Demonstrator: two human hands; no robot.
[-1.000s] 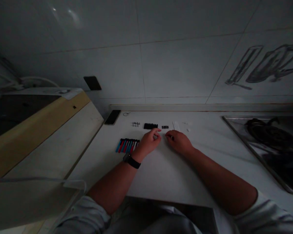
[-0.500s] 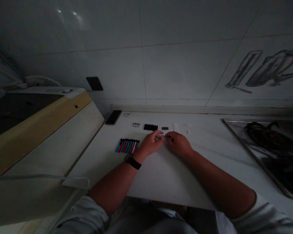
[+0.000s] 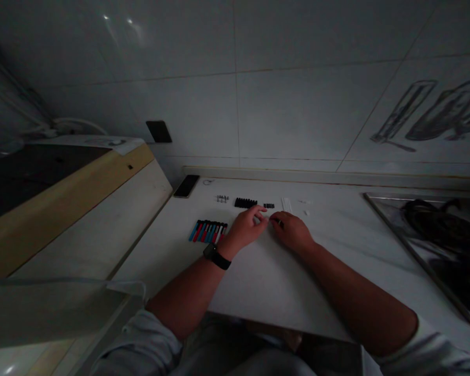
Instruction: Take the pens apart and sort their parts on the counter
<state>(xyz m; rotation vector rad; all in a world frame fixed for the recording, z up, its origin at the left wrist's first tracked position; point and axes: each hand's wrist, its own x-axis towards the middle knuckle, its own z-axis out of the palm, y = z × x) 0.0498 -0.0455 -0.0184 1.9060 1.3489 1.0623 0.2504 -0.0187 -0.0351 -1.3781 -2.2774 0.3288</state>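
My left hand and my right hand meet fingertip to fingertip above the white counter. Both are closed in a pinch around something too small and dim to make out. Just left of my left wrist lies a row of blue, red and white pen-like barrels with black ends. Behind my hands sit a row of black caps, a cluster of small dark pieces and several thin white sticks. Small metallic pieces lie farther left.
A phone rests at the counter's back left, near a small ring. Tiny pale bits lie right of the sticks. A gas stove borders the right, a tiled wall the back, and a wood-edged cabinet the left.
The whole view has shifted slightly, so things appear a little farther right. My hands keep the same fingertip-to-fingertip pose, and the laid-out pieces stay in place.
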